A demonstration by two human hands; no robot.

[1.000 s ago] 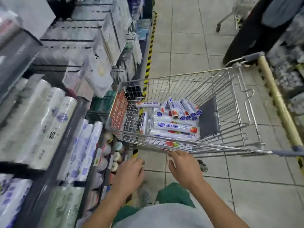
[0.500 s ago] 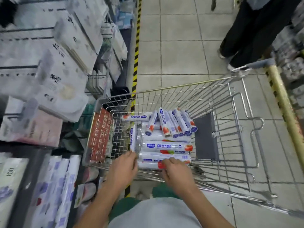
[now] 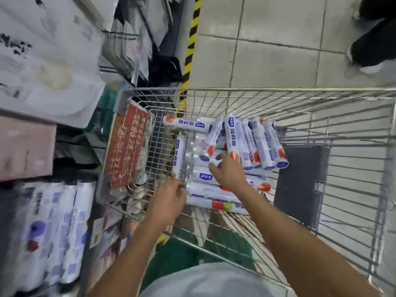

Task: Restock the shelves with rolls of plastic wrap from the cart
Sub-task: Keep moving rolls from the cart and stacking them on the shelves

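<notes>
Aisle (image 3: 278, 39), cart (image 3: 257, 89): our right hand (image 3: 231, 174) fingers (image 3: 222, 156) spread over rolls (image 3: 233, 136), left hand (image 3: 167, 202) grip unclear; we should grasp one mid-length.

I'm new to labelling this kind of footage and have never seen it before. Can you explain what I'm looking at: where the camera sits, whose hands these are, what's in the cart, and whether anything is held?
There is no machine here. A person wears one wide-angle camera on the head, so the view looks down past their own arms. The wire shopping cart holds many white rolls of plastic wrap, some lying flat and others leaning across them. The left hand is at the end of one roll near the cart's edge, but blur hides whether it grips it. The right hand is open, fingers spread over the pile. On the left is a shelf of wrapped packs. Another person's legs show at top right.
</notes>
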